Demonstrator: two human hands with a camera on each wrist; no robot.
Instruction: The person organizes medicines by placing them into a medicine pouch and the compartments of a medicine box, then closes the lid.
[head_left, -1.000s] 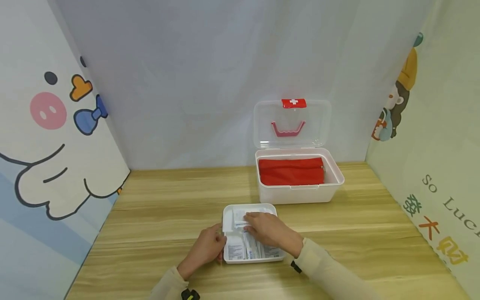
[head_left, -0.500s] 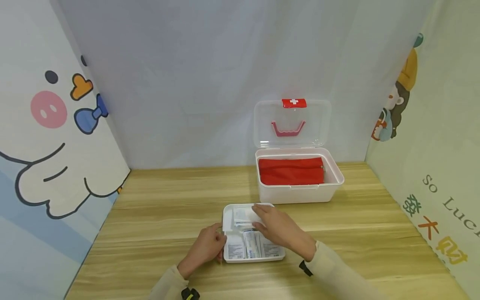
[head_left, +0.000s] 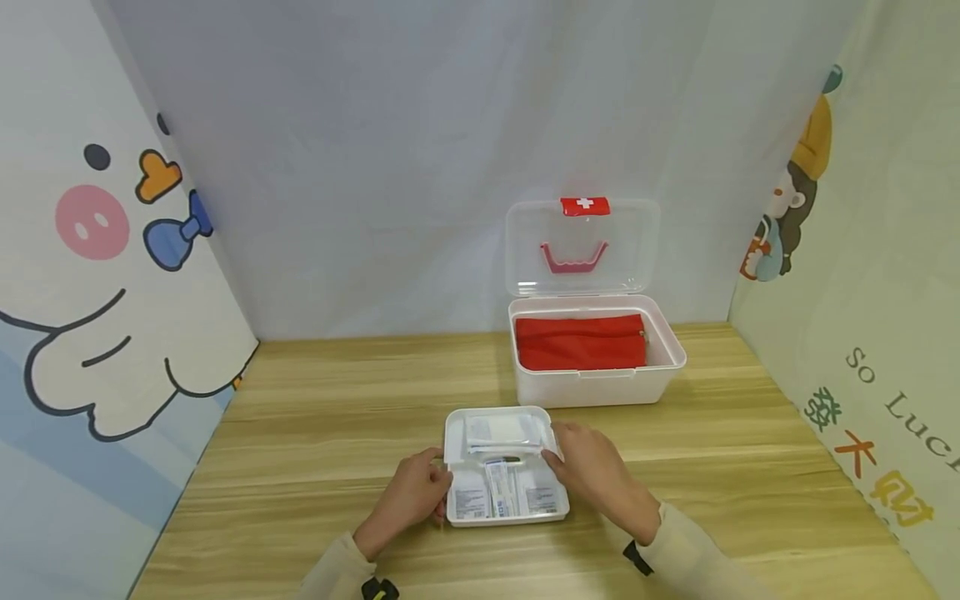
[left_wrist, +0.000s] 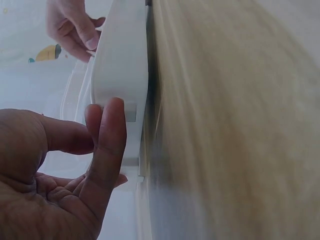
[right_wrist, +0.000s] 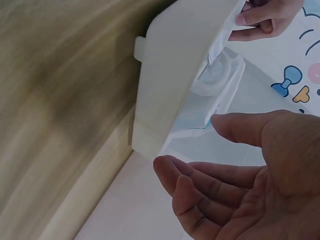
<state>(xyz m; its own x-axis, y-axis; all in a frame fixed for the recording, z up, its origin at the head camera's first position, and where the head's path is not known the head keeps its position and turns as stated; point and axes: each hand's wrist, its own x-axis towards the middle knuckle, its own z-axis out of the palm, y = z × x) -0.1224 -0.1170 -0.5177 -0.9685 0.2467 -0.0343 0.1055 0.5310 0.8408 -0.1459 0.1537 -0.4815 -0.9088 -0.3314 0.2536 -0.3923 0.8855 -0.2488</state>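
Observation:
A white compartment tray (head_left: 455,439) stands on the wooden table in front of me. Its far compartment holds flat white packets (head_left: 504,431); slim wrapped packets (head_left: 502,488) lie in the near middle, between printed white packs on either side. With thumb and fingertips at the tray's left wall, my left hand (head_left: 411,490) grips that edge. My right hand (head_left: 597,472) is at the tray's right rim, thumb over the inside and fingers outside. In the right wrist view, the thumb and fingers of this right hand (right_wrist: 250,170) are spread apart around the rim.
Behind the tray, to the right, stands a white first-aid box (head_left: 600,388) with its clear lid (head_left: 637,250) raised. A red zippered pouch (head_left: 581,343) lies inside it. A grey curtain (head_left: 360,183) closes off the back of the wooden table (head_left: 330,400).
My right hand has moved from over the far packets to the tray's right rim, uncovering them. My left hand has stayed at the left edge.

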